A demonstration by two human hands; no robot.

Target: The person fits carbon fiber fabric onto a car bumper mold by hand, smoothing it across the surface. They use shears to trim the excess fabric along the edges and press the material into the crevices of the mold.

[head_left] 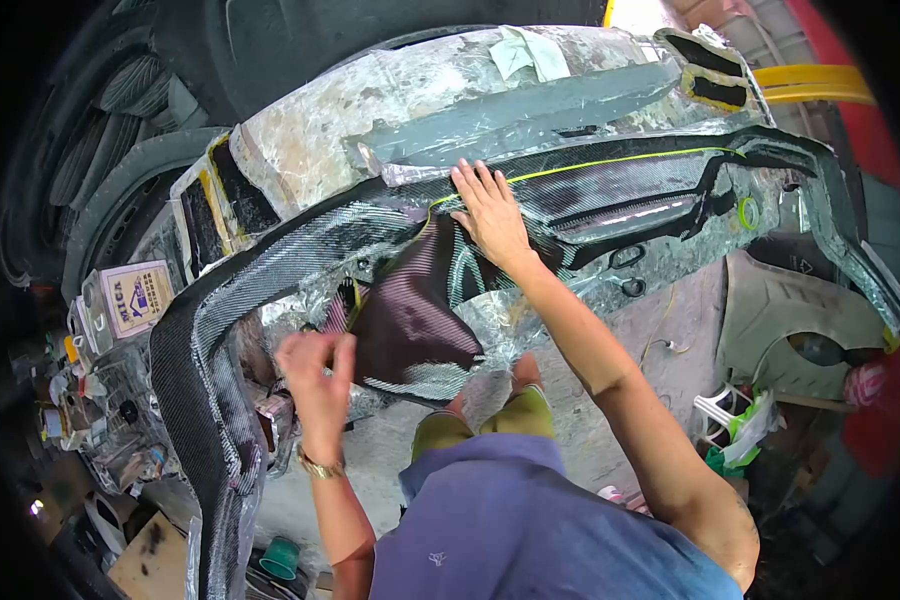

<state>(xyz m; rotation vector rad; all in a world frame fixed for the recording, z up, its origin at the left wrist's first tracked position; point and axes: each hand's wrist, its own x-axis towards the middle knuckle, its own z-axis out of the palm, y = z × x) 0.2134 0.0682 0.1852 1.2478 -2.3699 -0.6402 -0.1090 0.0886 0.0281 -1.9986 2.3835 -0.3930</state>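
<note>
A large curved mould (350, 100) lies across the view, with black woven fabric (270, 265) laid along its front rim and down the left side. My right hand (492, 215) rests flat on the fabric near the middle, fingers spread, beside a thin yellow-green line (610, 163). Below it hangs a loose dark fabric flap (410, 310) with a purplish sheen. My left hand (315, 375) is raised left of the flap, fingers curled; whether it holds anything is too small to tell. A watch (320, 464) is on the left wrist.
A green tape roll (748, 212) sits on the mould's right part. At the left is a white box (135, 298) among clutter. A grey panel (795, 320) and a white stool (722, 412) stand at the right, a green cup (280, 558) at the bottom left.
</note>
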